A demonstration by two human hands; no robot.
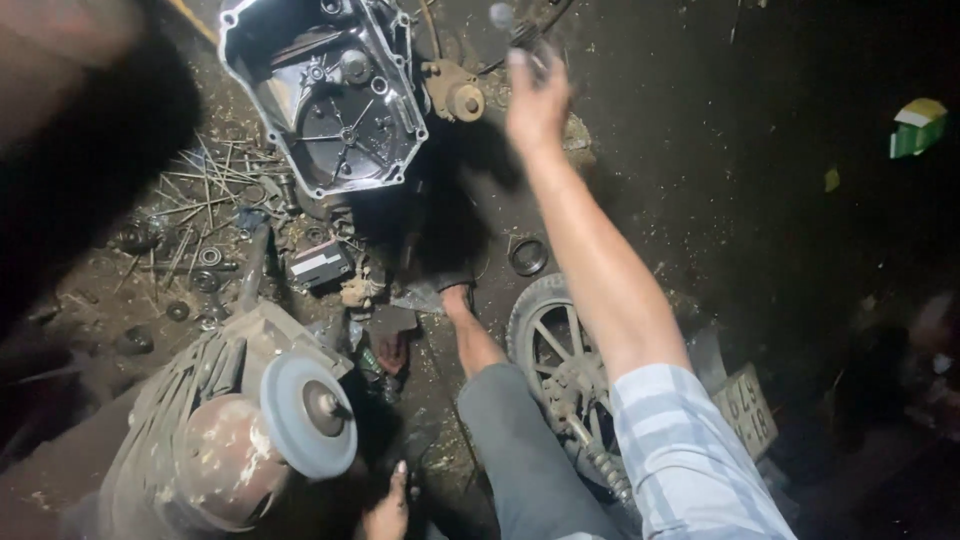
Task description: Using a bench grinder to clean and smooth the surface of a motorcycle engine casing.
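On the dark, littered workshop floor (700,180), the right hand (535,100) stretches far, fingers closed on a blurred small tool (503,18) just right of the engine cover (325,95), while the left hand (388,510) rests near, its grip unclear.

The right arm stretched straight forward from its pale checked short sleeve, forearm bare. The right hand (537,100) was raised at the wrist with the back toward the camera, its fingers (520,62) curled upward; whether they gripped anything could not be told. The left hand (388,512) lay low by the bent knee, fingers pointing forward, loosely closed.
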